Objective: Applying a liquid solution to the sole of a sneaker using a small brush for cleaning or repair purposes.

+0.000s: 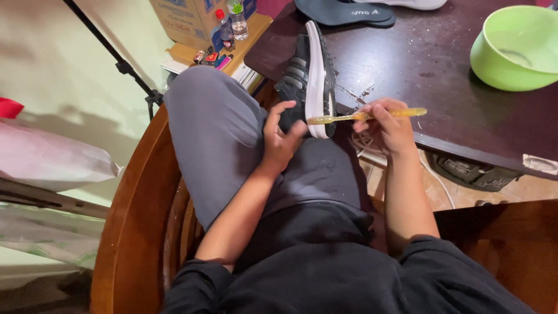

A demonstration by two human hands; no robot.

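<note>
You sit in a wooden chair (136,197) pulled up to the near-left corner of a dark tabletop (442,75), with your grey-trousered knee (215,122) raised beside it. A green bowl (514,49) stands toward the tabletop's right edge, and a dark insole (343,13) lies along its far edge. The black shoe (305,75) with its white sole rests on its side, propped between your knee and the tabletop's corner, sole facing right. Your left hand (280,136) is wrapped around the shoe's heel, fingers curled against the upper. Your right hand (386,125) pinches a yellow translucent toothbrush (366,116) near its middle, the head reaching left onto the sole's edge; whether the bristles actually touch is hard to tell from this angle. The shoe looks only lightly supported, so a hard scrub could push it off your knee toward the floor. A loose pinch could let the brush twist and flick dirt onto your trousers
</note>
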